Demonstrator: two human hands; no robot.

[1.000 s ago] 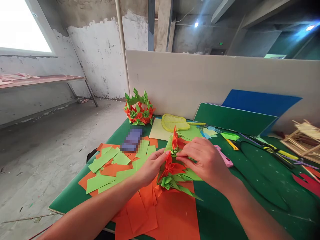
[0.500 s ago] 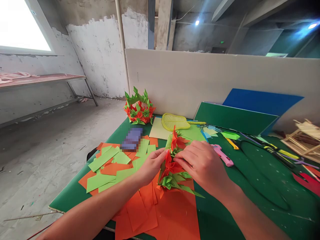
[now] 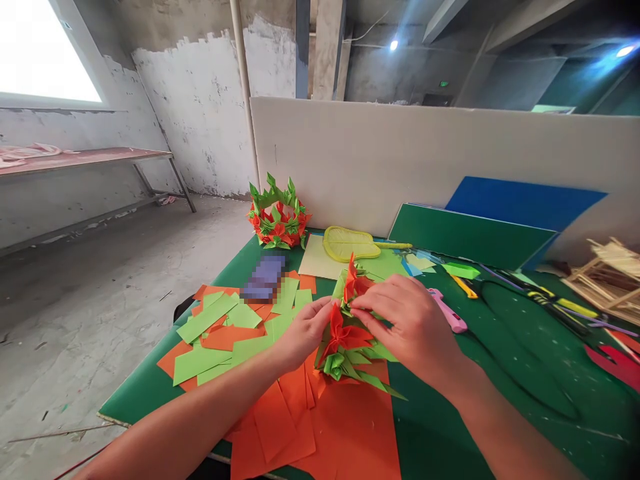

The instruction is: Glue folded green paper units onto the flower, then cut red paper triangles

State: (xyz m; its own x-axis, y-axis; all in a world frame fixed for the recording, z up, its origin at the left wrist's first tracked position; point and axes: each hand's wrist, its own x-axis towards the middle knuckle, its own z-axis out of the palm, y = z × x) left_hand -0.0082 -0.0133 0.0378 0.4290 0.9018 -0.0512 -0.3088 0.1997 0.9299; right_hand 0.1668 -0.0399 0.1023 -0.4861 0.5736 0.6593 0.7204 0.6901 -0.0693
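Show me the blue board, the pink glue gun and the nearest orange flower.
Blue board (image 3: 520,205): head view, exposed middle.
Pink glue gun (image 3: 454,319): head view, cord end.
Nearest orange flower (image 3: 343,335): head view, petals.

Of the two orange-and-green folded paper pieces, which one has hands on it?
The nearer piece, held by the left hand and right hand. The other, a ring-shaped piece, sits untouched farther back, near the pale partition.

Right hand (image 3: 413,327) has shifted slightly; more orange petal (image 3: 356,337) shows
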